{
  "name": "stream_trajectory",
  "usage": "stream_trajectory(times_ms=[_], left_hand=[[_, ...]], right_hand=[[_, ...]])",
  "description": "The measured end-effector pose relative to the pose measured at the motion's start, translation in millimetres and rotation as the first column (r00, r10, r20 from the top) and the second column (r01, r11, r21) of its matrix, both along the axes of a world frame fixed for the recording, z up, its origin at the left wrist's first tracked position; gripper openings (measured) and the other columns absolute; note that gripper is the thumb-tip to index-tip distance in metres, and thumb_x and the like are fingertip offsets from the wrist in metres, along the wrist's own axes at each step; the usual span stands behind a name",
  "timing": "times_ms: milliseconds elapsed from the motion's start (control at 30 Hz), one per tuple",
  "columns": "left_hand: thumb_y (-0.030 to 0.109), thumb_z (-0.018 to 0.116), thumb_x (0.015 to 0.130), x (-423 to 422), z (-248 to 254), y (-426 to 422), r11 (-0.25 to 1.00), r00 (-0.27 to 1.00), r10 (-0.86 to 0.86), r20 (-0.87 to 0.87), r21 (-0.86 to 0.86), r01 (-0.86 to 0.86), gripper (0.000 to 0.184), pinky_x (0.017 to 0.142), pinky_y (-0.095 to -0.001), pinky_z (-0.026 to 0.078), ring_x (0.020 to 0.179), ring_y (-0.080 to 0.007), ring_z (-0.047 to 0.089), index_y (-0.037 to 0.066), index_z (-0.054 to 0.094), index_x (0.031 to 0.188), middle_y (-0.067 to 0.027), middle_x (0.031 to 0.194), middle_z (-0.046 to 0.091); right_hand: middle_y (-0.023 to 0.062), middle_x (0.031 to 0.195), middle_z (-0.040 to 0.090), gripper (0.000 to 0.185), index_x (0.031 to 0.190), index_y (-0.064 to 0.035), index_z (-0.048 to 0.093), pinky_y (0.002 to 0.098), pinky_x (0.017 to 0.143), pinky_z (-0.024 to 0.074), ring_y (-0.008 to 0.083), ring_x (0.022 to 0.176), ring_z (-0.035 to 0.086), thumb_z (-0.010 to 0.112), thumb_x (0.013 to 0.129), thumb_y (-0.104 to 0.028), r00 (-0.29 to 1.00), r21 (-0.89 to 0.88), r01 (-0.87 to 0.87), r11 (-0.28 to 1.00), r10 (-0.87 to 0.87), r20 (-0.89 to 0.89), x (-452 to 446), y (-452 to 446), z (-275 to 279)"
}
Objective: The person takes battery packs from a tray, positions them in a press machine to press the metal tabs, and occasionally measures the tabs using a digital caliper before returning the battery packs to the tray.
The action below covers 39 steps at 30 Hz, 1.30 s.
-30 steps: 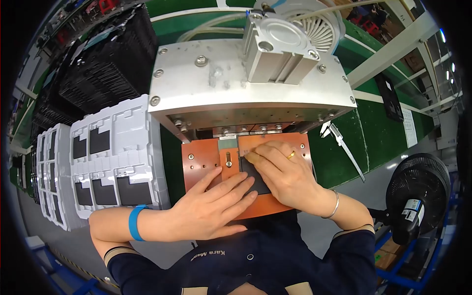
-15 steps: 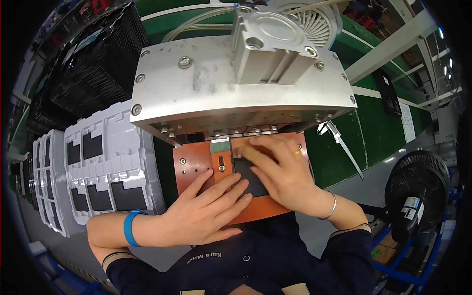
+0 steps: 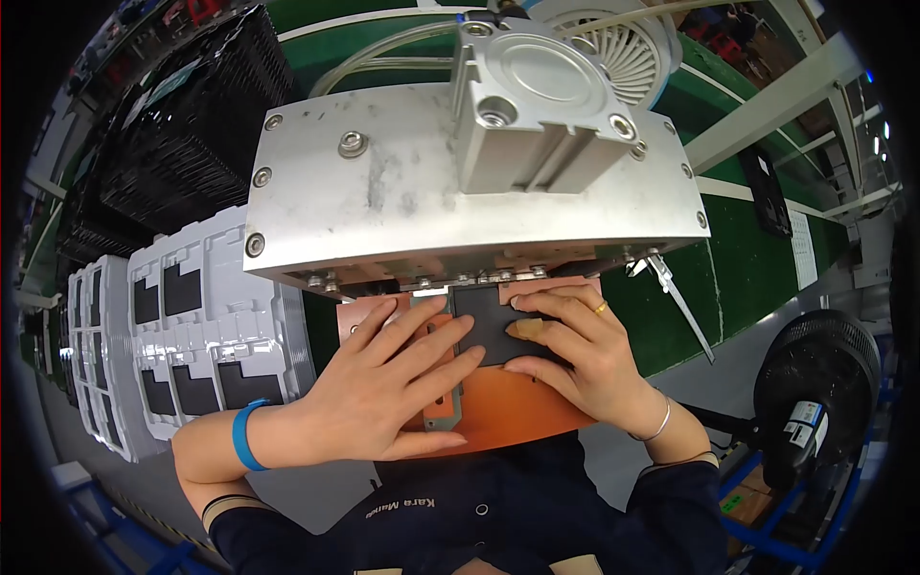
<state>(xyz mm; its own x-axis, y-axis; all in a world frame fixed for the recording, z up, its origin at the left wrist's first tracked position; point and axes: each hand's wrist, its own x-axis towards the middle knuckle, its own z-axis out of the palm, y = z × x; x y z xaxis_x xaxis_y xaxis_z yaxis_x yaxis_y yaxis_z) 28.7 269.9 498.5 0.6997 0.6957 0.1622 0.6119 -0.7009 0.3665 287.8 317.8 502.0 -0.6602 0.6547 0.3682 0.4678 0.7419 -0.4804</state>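
Note:
A dark grey sheet (image 3: 487,321) lies on the orange plate (image 3: 522,398), its far edge at the metal press (image 3: 402,206). My left hand (image 3: 398,374) rests with fingers spread over the orange slotted block (image 3: 443,383) and the plate's left part; its fingertips reach the sheet's left edge. On the sheet's right side, my right hand (image 3: 580,350) lies with fingers apart, their tips touching its surface. A ring and a tan cover are on fingers of this hand. Part of the block is hidden under my left hand.
White trays (image 3: 216,335) holding dark pieces stand at the left, with stacked black trays (image 3: 182,134) behind. A caliper (image 3: 680,302) lies on the green table (image 3: 709,254) at the right. A black fan (image 3: 815,383) stands at the lower right.
The sheet has moved away from me, toward the press. My left hand has shifted farther over the block. My right hand's fingers have moved from the plate's far part onto the sheet.

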Motion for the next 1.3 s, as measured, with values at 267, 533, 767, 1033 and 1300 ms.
stream_trajectory(times_ms=[267, 533, 767, 1033, 1300], left_hand=[[0.060, 0.060, 0.084, 0.2, 0.8, 0.7, 1.000, 1.000, -0.004, -0.028, -0.012, 0.003, 0.063, 0.109, -0.0557, 0.028, 0.132, -0.0378, 0.040, 0.018, 0.060, 0.131, -0.0126, 0.142, 0.047], [0.059, 0.061, 0.085, -0.7, 0.2, 0.0, 0.999, 1.000, -0.007, -0.017, -0.040, 0.007, 0.060, 0.111, -0.0556, 0.026, 0.133, -0.0370, 0.039, 0.019, 0.061, 0.129, -0.0108, 0.143, 0.047], [0.057, 0.061, 0.085, 0.3, -0.3, -0.6, 0.998, 1.000, 0.005, -0.004, -0.056, -0.006, 0.057, 0.108, -0.0523, 0.030, 0.132, -0.0359, 0.040, 0.018, 0.063, 0.127, -0.0103, 0.142, 0.049], [0.054, 0.063, 0.084, 1.0, 1.3, 0.0, 0.998, 1.000, 0.010, 0.004, -0.055, -0.010, 0.055, 0.105, -0.0501, 0.032, 0.129, -0.0354, 0.042, 0.018, 0.064, 0.126, -0.0103, 0.141, 0.050], [0.050, 0.063, 0.086, 0.8, 2.9, 1.8, 0.999, 1.000, -0.001, 0.030, -0.044, 0.002, 0.059, 0.094, -0.0453, 0.039, 0.126, -0.0316, 0.044, 0.014, 0.056, 0.132, -0.0103, 0.143, 0.046]], right_hand=[[0.0096, 0.110, 0.063, 0.033, 0.097, -0.0050, 0.068, 0.0362, 0.085, 0.0494, 0.0285, 0.100, 0.058, 0.081, 0.070, -0.020, 1.000, -0.014, -0.003, 1.000, 0.003, -0.006, -1.0, 0.8, -0.2], [0.0090, 0.110, 0.063, 0.033, 0.095, -0.0057, 0.069, 0.0351, 0.085, 0.0495, 0.0270, 0.101, 0.058, 0.081, 0.069, -0.020, 1.000, -0.021, -0.002, 1.000, 0.002, 0.007, -0.8, 1.1, -0.4], [0.0092, 0.111, 0.064, 0.033, 0.095, -0.0047, 0.068, 0.0333, 0.085, 0.0490, 0.0252, 0.102, 0.058, 0.081, 0.069, -0.020, 0.999, -0.030, 0.004, 1.000, -0.003, 0.033, -0.7, 0.1, 1.1], [0.0093, 0.114, 0.064, 0.031, 0.094, -0.0052, 0.068, 0.0328, 0.086, 0.0483, 0.0247, 0.103, 0.057, 0.081, 0.069, -0.018, 0.999, -0.049, 0.007, 0.999, -0.005, 0.041, -0.2, -1.0, 1.8], [0.0091, 0.116, 0.064, 0.030, 0.093, -0.0054, 0.068, 0.0326, 0.086, 0.0483, 0.0247, 0.104, 0.056, 0.081, 0.069, -0.017, 0.999, -0.052, 0.006, 0.999, -0.003, 0.047, -0.7, -1.0, 2.7]])
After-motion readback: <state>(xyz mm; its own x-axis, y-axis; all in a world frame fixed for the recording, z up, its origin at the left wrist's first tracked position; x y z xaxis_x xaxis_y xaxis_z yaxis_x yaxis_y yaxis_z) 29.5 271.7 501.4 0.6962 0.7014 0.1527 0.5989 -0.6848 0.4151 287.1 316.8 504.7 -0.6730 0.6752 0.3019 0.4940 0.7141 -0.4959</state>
